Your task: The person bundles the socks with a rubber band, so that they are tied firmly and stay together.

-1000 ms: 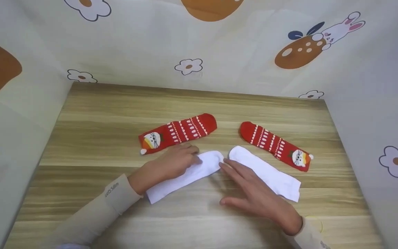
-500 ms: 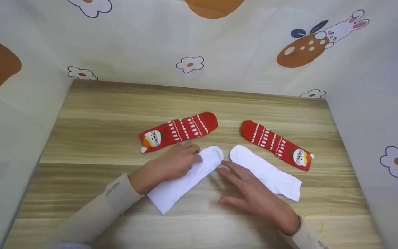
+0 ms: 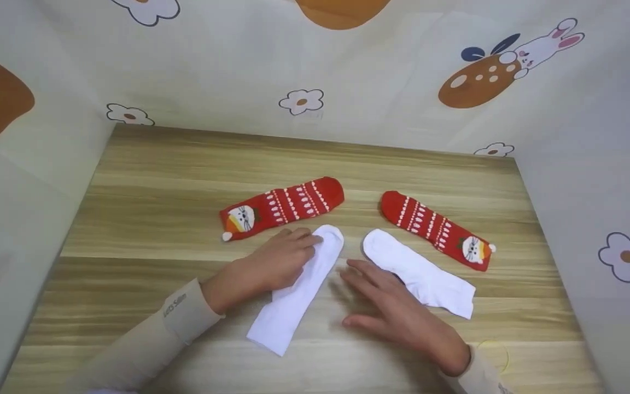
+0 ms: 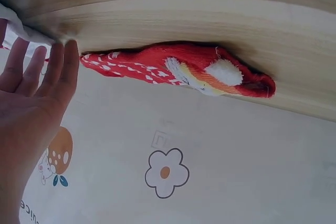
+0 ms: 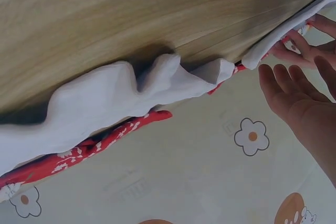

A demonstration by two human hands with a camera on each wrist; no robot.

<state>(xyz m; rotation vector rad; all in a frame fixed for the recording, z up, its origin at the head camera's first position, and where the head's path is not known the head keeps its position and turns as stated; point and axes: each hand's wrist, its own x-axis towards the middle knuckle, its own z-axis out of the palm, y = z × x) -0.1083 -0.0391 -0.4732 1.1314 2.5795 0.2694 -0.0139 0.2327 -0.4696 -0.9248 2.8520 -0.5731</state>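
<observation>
My left hand rests its fingertips on the left white sock, which lies flat and slanted with its toe away from me. The left wrist view shows that hand's fingers fairly straight against the white cloth. My right hand, fingers spread and holding nothing, hovers between the two white socks, near the inner edge of the right white sock. Part of that right sock looks rumpled and raised in the right wrist view. The palm hides some of the left sock.
A red patterned sock with a cat face lies behind the left white sock. Its matching red sock lies behind the right one. Flower-printed walls enclose the wooden table. A thin yellow loop shows beside the right sleeve.
The left white sock has turned under my left hand: its cuff swung toward me and rightward, its toe away and slightly left. The right hand has shifted slightly left, away from its toe.
</observation>
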